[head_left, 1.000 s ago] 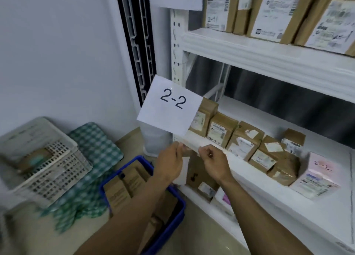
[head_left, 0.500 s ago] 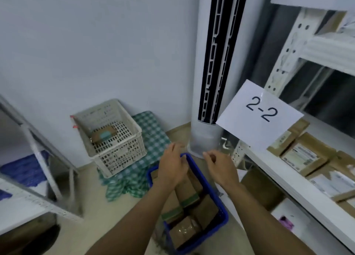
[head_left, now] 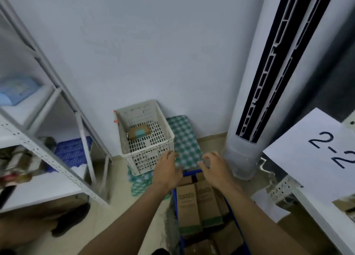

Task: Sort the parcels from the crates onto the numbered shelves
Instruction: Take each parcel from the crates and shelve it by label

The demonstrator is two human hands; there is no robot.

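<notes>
- Left hand (head_left: 169, 171) and right hand (head_left: 216, 170): each grip released, fingers loosely spread, holding nothing.
- Both hover over the far end of the blue crate (head_left: 192, 171), which holds brown parcels (head_left: 187, 206).
- The white crate (head_left: 146, 158) beyond holds a single parcel (head_left: 139, 132).
- A "2-2" sign (head_left: 307, 158) is at right.

Loses part of the 2-2 sign (head_left: 307, 158) to the right edge; hides the right wall of the blue crate (head_left: 192, 171) beneath the right forearm (head_left: 259, 212); blurs the parcel (head_left: 139, 132) in the white basket (head_left: 146, 158) beyond label-reading.
</notes>
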